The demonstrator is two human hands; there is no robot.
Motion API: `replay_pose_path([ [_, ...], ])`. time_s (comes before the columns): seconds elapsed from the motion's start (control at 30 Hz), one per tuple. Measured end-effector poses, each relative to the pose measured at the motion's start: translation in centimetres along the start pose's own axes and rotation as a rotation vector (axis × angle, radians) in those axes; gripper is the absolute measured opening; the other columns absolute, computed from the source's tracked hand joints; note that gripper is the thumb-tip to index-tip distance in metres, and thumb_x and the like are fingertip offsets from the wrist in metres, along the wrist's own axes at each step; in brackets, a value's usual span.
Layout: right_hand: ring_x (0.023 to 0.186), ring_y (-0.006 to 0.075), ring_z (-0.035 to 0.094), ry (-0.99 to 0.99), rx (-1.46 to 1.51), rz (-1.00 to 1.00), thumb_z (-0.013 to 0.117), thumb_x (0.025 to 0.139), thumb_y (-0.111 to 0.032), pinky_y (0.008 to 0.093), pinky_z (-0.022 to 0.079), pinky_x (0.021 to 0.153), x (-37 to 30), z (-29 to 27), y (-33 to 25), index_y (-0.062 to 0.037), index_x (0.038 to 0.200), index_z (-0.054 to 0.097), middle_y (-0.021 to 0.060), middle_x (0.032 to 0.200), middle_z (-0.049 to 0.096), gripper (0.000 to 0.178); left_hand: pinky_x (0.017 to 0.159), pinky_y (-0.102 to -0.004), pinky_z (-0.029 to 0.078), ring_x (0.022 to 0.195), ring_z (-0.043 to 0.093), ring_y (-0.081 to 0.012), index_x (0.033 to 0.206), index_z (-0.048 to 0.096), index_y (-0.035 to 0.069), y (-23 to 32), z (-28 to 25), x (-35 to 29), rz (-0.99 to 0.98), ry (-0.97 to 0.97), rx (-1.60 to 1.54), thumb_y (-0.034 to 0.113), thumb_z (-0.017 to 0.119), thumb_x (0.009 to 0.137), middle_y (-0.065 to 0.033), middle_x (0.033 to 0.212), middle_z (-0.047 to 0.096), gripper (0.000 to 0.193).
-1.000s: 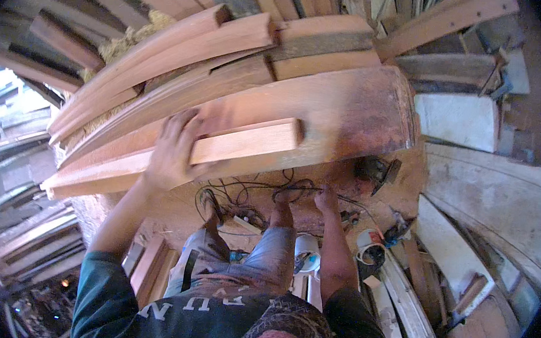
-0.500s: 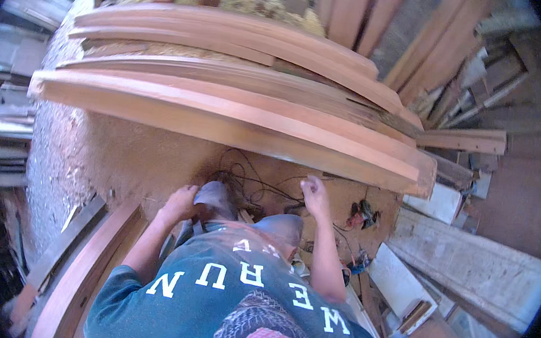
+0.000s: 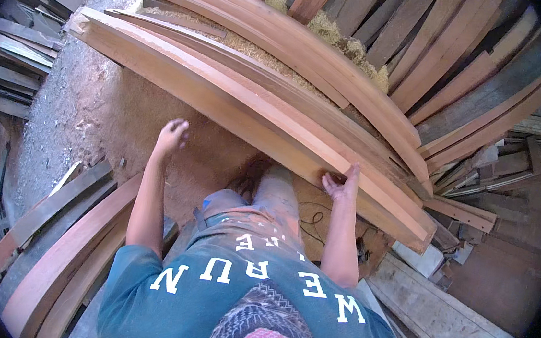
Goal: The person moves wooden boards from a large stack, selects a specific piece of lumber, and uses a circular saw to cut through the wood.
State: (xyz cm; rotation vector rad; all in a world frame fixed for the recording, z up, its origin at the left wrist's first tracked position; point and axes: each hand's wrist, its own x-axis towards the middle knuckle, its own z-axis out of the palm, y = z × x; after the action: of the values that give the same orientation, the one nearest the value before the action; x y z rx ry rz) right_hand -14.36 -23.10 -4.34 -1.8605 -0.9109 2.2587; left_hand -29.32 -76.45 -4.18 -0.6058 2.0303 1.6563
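Observation:
A long reddish timber beam (image 3: pixel 224 106) runs slantwise in front of me, from the far left down to the right. My right hand (image 3: pixel 342 184) is at its near side, fingers spread, with the fingertips by the lower face; whether they touch the wood I cannot tell. Over the sawdust-covered ground, short of the beam, my left hand (image 3: pixel 173 135) hangs with its fingers loosely bent and apart, holding nothing. Just behind the beam lies a thinner, darker plank (image 3: pixel 266 77).
Farther back are stacked curved boards (image 3: pixel 284 30) with pale shavings (image 3: pixel 336 32) and leaning planks (image 3: pixel 417 66). Curved boards (image 3: pixel 61 246) lie at my near left. A dark cable (image 3: pixel 313 222) is by my legs; a wide grey board (image 3: pixel 446 303) lies at the near right.
My right hand has moved right and up to the beam's near side. My left hand has moved away from my leg, forward and left. The view has turned, so the beam now slants.

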Motion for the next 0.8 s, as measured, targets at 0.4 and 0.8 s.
replay_pose_path([
  [0.4,0.1,0.0279,0.063,0.072,0.233,-0.033,0.067,0.092,-0.052,0.0455,0.059,0.073,1.0,-0.9,1.8,-0.0156,0.116,0.063,0.0091,0.116,0.063,0.044,0.086,-0.05,0.057,0.126,0.055,-0.0323,0.141,0.05,0.004,10.6,-1.4,18.4,-0.301,0.163,-0.393,0.074,0.078,0.073,-0.0185,0.142,0.05,0.101],
  [0.8,0.13,0.0308,0.054,0.073,0.369,-0.067,0.072,0.092,-0.032,0.0509,0.05,0.106,-3.8,-1.8,6.9,-0.012,0.135,0.056,0.0112,0.14,0.057,0.05,0.108,-0.052,0.049,0.121,0.061,-0.032,0.14,0.048,0.002,6.1,-4.2,17.5,-0.244,0.145,-0.617,0.026,0.073,0.091,-0.0145,0.13,0.063,0.06],
])
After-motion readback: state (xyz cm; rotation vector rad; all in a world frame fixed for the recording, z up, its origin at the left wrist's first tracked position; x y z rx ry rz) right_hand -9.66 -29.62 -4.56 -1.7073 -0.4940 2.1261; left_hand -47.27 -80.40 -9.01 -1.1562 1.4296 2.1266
